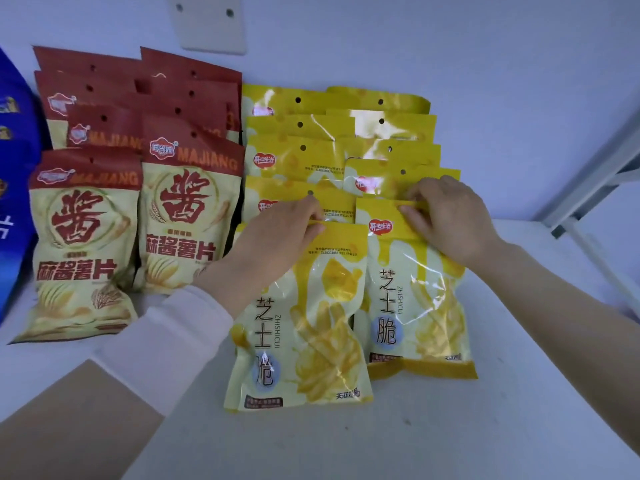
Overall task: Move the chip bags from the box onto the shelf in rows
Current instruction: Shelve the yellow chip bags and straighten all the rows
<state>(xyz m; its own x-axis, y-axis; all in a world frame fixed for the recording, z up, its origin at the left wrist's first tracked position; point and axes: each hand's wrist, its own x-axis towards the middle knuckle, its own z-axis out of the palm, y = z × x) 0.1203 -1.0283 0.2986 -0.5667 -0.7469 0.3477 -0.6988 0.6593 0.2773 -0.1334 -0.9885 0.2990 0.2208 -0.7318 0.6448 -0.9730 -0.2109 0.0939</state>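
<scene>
Now your left hand (277,233) and right hand (446,216) pinch the top seams of the two nearest yellow bags (301,317); next, release them squared to their rows.

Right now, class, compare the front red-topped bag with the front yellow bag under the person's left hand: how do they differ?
The front red-topped bag has a dark red band and a big red character; the front yellow bag has a yellow top and pictured fries. No hand touches the red one; the left hand grips the yellow one's top edge. Both head rows on the shelf.
</scene>
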